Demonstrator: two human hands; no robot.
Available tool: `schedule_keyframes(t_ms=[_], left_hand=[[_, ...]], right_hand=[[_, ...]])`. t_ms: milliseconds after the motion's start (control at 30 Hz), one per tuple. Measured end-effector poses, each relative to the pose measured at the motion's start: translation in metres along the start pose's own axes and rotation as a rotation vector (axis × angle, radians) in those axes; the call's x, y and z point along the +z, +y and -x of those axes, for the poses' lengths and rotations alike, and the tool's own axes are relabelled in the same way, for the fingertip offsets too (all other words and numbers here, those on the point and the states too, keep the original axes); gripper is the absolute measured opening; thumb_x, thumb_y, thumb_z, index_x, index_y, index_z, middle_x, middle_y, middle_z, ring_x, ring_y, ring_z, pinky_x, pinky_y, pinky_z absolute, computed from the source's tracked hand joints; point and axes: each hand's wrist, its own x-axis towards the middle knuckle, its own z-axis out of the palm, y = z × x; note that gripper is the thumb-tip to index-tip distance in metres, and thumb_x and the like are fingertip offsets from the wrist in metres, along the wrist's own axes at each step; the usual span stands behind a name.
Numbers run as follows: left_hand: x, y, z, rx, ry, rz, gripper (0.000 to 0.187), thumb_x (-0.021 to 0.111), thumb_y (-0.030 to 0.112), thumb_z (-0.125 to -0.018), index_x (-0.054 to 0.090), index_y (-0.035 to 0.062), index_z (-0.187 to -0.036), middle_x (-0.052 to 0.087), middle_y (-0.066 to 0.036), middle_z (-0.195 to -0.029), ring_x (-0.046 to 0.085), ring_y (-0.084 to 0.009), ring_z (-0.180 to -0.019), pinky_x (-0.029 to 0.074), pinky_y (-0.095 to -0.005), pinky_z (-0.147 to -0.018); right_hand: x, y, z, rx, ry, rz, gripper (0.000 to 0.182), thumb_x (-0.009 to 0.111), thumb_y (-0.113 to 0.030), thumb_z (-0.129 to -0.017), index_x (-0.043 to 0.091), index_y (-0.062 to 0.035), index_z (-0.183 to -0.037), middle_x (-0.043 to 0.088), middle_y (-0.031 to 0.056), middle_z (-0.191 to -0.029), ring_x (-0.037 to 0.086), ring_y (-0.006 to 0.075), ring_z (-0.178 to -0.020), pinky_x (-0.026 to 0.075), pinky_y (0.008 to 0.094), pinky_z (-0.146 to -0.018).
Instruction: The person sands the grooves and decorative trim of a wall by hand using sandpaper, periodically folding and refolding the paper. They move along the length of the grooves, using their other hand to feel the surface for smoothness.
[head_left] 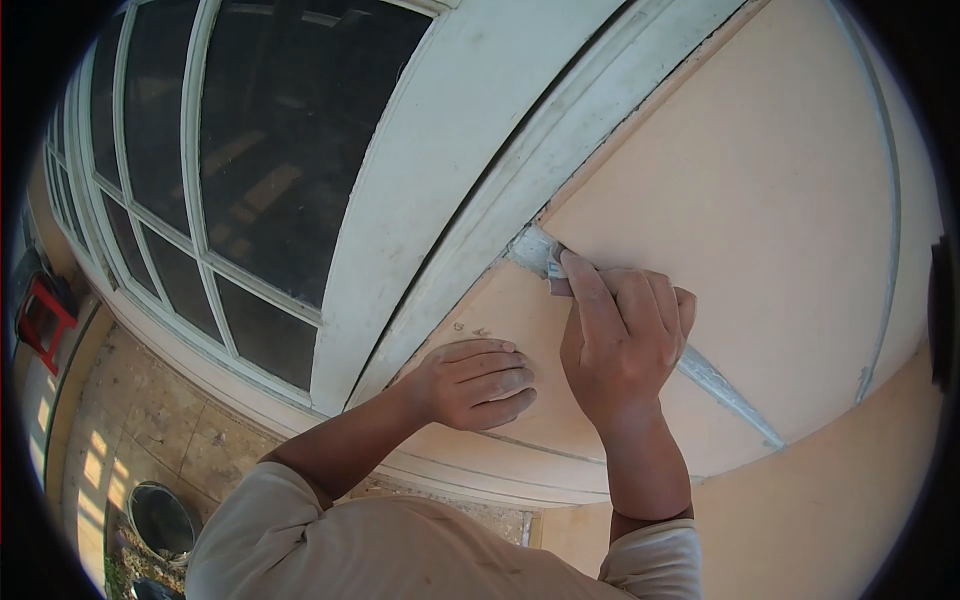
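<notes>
My right hand (625, 335) pinches a small folded piece of sandpaper (558, 275), as far as its printed pale side and brownish edge show. The piece touches a grey-white filled strip (532, 248) on the peach wall (680, 200), where the strip meets the white door frame (500, 200). Beyond my right wrist, the same greyish strip (730, 395) runs on down the wall. Lower and to the left, my left hand (478, 383) lies against the wall with its fingers curled together. Its palm side is hidden.
At left is a white door or window with dark glass panes (290, 130). A black bucket (163, 522) stands on the stained tiled floor (160, 430), and a red stool (45, 320) is farther back. Another grey strip (893, 200) crosses the wall at right.
</notes>
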Motion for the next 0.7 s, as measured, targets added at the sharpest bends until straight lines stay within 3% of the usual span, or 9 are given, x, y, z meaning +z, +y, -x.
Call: schedule_keyframes(t_ms=[200, 267, 400, 467, 600, 700], left_hand=[[0.001, -0.001, 0.001, -0.026, 0.001, -0.029, 0.015, 0.073, 0.012, -0.073, 0.070, 0.0146, -0.088, 0.070, -0.002, -0.097, 0.069, -0.0184, -0.090, 0.059, -0.0338, -0.087], [0.000, -0.001, -0.001, -0.016, 0.001, -0.009, 0.017, 0.073, 0.012, -0.072, 0.071, 0.0150, -0.089, 0.070, -0.002, -0.096, 0.069, -0.0182, -0.090, 0.059, -0.0334, -0.087], [0.002, 0.004, -0.002, -0.043, -0.005, -0.017, 0.011, 0.072, 0.012, -0.074, 0.070, 0.0136, -0.085, 0.070, -0.002, -0.096, 0.069, -0.0176, -0.090, 0.058, -0.0332, -0.090], [0.002, 0.001, -0.002, -0.023, 0.004, -0.050, 0.013, 0.072, 0.011, -0.072, 0.070, 0.0136, -0.085, 0.070, -0.002, -0.097, 0.069, -0.0178, -0.090, 0.058, -0.0336, -0.090], [-0.003, 0.002, -0.004, -0.037, -0.008, -0.048, 0.015, 0.072, 0.010, -0.070, 0.070, 0.0133, -0.085, 0.069, -0.002, -0.096, 0.069, -0.0184, -0.089, 0.058, -0.0340, -0.090], [-0.009, 0.007, -0.002, -0.069, -0.028, 0.007, 0.018, 0.072, 0.010, -0.068, 0.071, 0.0128, -0.086, 0.069, -0.002, -0.095, 0.069, -0.0208, -0.091, 0.058, -0.0361, -0.092]], right_hand=[[-0.003, 0.000, 0.001, -0.023, 0.018, -0.035, 0.032, 0.071, 0.001, -0.074, 0.074, -0.0159, -0.101, 0.055, -0.0068, -0.074, 0.056, 0.0130, -0.072, 0.032, 0.0332, -0.067], [-0.009, 0.009, 0.017, -0.030, -0.045, 0.000, 0.023, 0.071, -0.015, -0.078, 0.074, -0.0134, -0.100, 0.055, -0.0055, -0.078, 0.055, 0.0118, -0.073, 0.031, 0.0340, -0.067], [-0.003, 0.003, 0.001, -0.025, -0.013, 0.043, 0.023, 0.070, -0.015, -0.076, 0.074, -0.0131, -0.099, 0.054, -0.0050, -0.078, 0.055, 0.0121, -0.072, 0.031, 0.0344, -0.067], [0.000, -0.006, -0.014, 0.001, -0.009, -0.016, 0.031, 0.071, 0.000, -0.075, 0.074, -0.0154, -0.101, 0.053, -0.0055, -0.075, 0.055, 0.0141, -0.073, 0.031, 0.0333, -0.067], [-0.013, 0.000, 0.001, 0.017, -0.074, -0.083, 0.031, 0.072, 0.000, -0.075, 0.074, -0.0151, -0.103, 0.051, -0.0044, -0.075, 0.055, 0.0151, -0.075, 0.032, 0.0338, -0.067], [-0.038, 0.017, 0.016, 0.108, -0.234, -0.087, 0.033, 0.070, 0.002, -0.075, 0.074, -0.0127, -0.104, 0.057, -0.0029, -0.076, 0.056, 0.0166, -0.073, 0.038, 0.0341, -0.069]])
